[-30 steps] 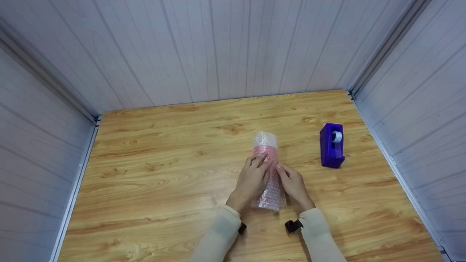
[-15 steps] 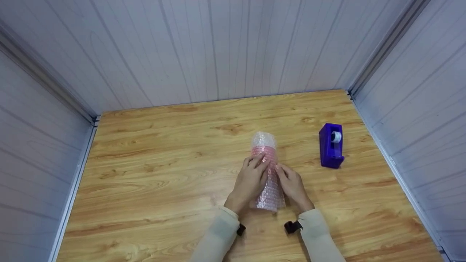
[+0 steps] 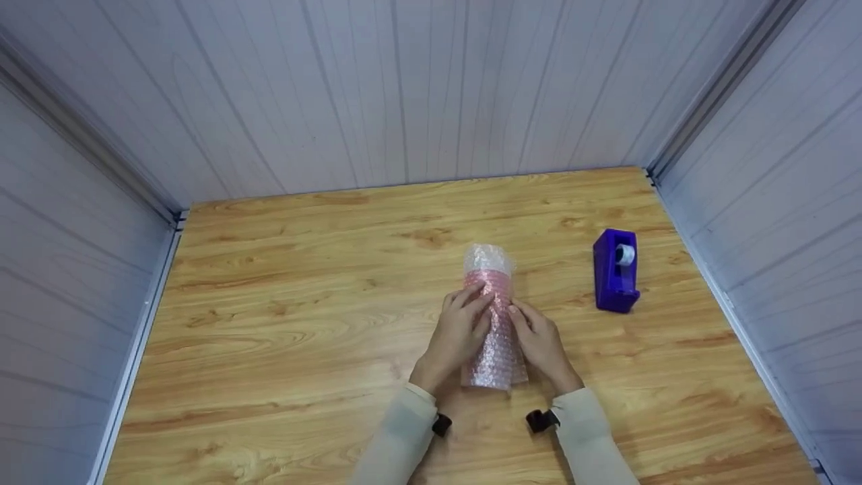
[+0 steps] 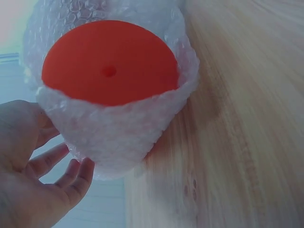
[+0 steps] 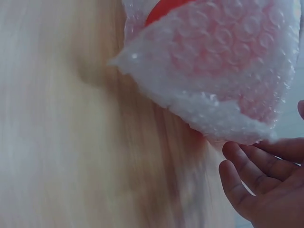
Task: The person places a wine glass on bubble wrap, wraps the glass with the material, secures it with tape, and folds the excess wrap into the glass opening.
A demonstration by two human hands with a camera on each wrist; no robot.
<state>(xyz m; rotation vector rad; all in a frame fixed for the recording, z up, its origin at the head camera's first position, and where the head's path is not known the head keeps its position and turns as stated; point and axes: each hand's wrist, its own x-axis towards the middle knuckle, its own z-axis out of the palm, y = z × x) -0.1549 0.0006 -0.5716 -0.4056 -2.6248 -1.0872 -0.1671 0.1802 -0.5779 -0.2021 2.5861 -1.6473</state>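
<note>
A red cylinder (image 4: 111,61) lies rolled in bubble wrap (image 3: 495,357) near the middle of the wooden table. The left wrist view shows its round end, with a small dimple at the centre, inside the open end of the roll. My left hand (image 3: 460,330) rests on the roll's upper left side, fingers spread over the wrap. On the right, my right hand (image 3: 544,343) pinches the loose edge of the wrap at the roll's side. In the right wrist view its fingertips (image 5: 231,152) meet the lower edge of the bubble wrap (image 5: 228,52). The thumb is mostly out of that view.
A purple tape dispenser (image 3: 614,273) with a roll of tape stands on the table (image 3: 283,303) to the right of the bubble wrap. Pale panel walls (image 3: 431,94) enclose the table at the back and both sides.
My left hand has slid slightly left and down on the roll, and the wrap has turned a little left with it. My right hand stays nearly in place.
</note>
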